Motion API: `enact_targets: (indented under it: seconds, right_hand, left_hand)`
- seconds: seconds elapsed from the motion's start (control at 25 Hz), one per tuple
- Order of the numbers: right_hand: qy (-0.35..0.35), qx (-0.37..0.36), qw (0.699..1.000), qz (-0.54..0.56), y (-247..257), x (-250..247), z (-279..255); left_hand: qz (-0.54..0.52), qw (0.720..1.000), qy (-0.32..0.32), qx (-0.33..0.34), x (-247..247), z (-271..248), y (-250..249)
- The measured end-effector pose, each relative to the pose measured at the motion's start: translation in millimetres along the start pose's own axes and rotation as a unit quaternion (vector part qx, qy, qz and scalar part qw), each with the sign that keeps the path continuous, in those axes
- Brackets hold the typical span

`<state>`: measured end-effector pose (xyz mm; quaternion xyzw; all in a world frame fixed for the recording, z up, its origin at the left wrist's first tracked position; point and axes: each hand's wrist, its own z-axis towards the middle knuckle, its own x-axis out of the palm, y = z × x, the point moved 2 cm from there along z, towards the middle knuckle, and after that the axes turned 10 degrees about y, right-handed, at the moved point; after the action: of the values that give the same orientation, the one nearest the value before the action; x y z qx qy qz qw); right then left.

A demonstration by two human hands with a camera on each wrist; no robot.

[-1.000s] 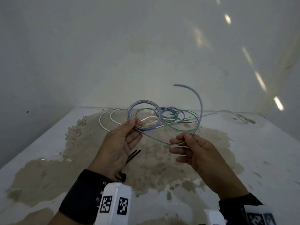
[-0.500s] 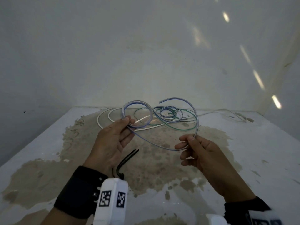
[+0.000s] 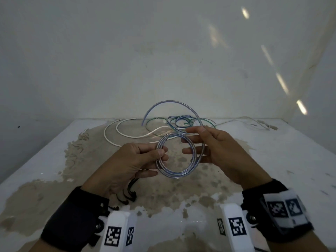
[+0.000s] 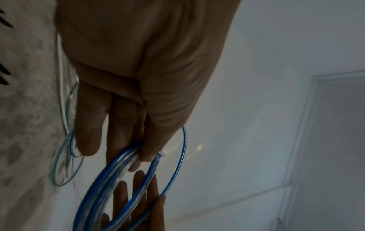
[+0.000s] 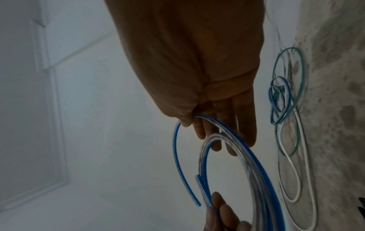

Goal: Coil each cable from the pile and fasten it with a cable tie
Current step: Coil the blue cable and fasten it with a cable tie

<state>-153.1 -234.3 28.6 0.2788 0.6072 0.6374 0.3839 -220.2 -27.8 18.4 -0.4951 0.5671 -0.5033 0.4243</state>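
A blue-and-clear cable (image 3: 175, 174) is wound into a small coil held above the table. My left hand (image 3: 160, 154) pinches the coil's left side between thumb and fingers (image 4: 146, 150). My right hand (image 3: 195, 132) pinches the cable's loose tail (image 3: 171, 102), which arcs up and over to the left; thumb and forefinger close on it in the right wrist view (image 5: 189, 121). Its other fingers lie straight behind the coil (image 5: 247, 156). More cables lie piled at the table's back: a white one (image 3: 116, 131), a green one (image 3: 154, 120) and a blue one (image 3: 181, 119).
Several black cable ties (image 3: 129, 194) lie on the table under my left wrist. The white table (image 3: 45, 160) has a large brown stain across its middle. A thin white cable (image 3: 243, 119) trails to the back right. Grey walls close the table in behind and at both sides.
Both hands came nearer me and closer together. The right hand swung the loose length round onto the coil, so the wide loop is gone and a short tail arcs up and left.
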Motion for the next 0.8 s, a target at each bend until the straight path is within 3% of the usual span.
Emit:
enact_targets:
  seconds: [0.48, 0.8]
  right_hand:
    - [0.123, 0.052, 0.990, -0.039, -6.7, 9.4, -8.7]
    - [0.093, 0.049, 0.994, -0.019, -10.6, 11.1, -11.5]
  left_hand:
    - [0.111, 0.992, 0.056, -0.037, -5.1, 1.0, -7.7]
    - [-0.064, 0.993, 0.095, -0.010, 12.9, 11.8, -0.8]
